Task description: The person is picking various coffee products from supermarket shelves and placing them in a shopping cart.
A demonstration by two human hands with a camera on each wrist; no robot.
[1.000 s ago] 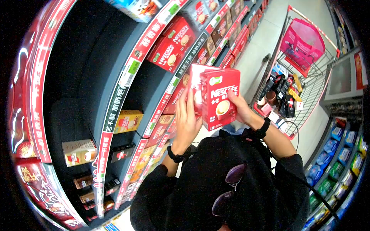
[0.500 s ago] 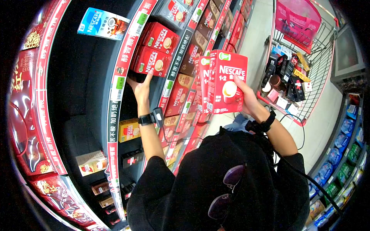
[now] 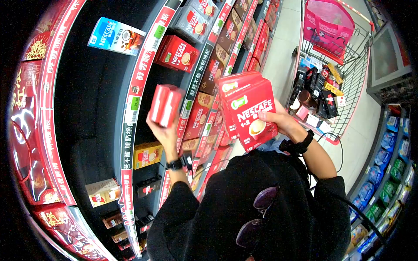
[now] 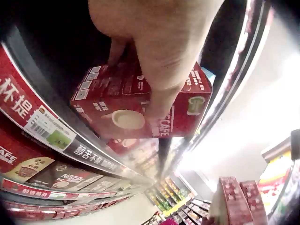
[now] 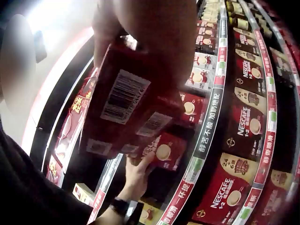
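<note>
Small red cardboard coffee box (image 3: 164,104) gripped by left hand (image 3: 162,127), held clear of dark shelf (image 3: 130,93), just in front of red price strip. Stack of tall red Nescafé cartons (image 3: 250,111) clasped by right hand (image 3: 278,122), near chest. One like red box (image 3: 177,53) lying on shelf, not yet picked. Wire shopping trolley (image 3: 353,98) seen at right, already loaded with dark packets; pink bag (image 3: 333,26) hung inside. Supermarket aisle, pale floor (image 3: 283,56).

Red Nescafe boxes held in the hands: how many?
3. A lone box in the left hand; two in the right hand: a front box and a rear box partly covered behind it. More could be hidden behind them.
</note>
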